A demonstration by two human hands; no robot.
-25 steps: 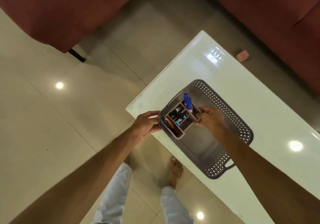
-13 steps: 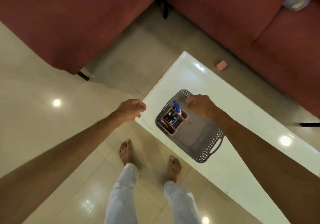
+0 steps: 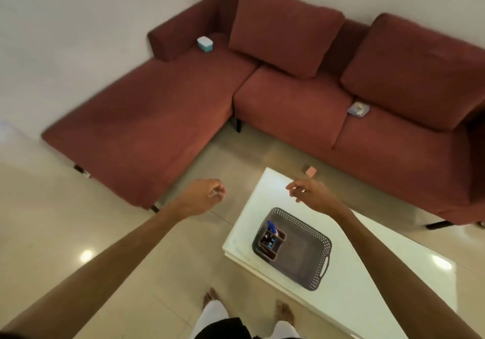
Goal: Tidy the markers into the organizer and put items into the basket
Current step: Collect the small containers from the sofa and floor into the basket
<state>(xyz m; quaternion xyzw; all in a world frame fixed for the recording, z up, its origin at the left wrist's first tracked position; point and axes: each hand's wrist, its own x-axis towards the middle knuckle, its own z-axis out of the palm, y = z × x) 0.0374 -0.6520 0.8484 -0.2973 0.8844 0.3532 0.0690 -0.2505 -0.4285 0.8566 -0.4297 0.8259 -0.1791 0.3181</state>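
Observation:
The brown organizer stands in the left end of the grey perforated basket on the white table. Blue, black and orange markers stick out of its compartments. My left hand hovers over the floor left of the table, fingers loosely curled, holding nothing. My right hand hovers above the table's far corner, fingers relaxed, also holding nothing. Both hands are well clear of the basket.
A red L-shaped sofa fills the far side. On it sit a small teal-and-white box and a pale flat packet. A small pink block lies on the floor beyond the table. My bare feet stand on tiled floor.
Both hands let go of the organizer, now resting in the basket, and lifted away. My head rose, bringing the whole sofa into view.

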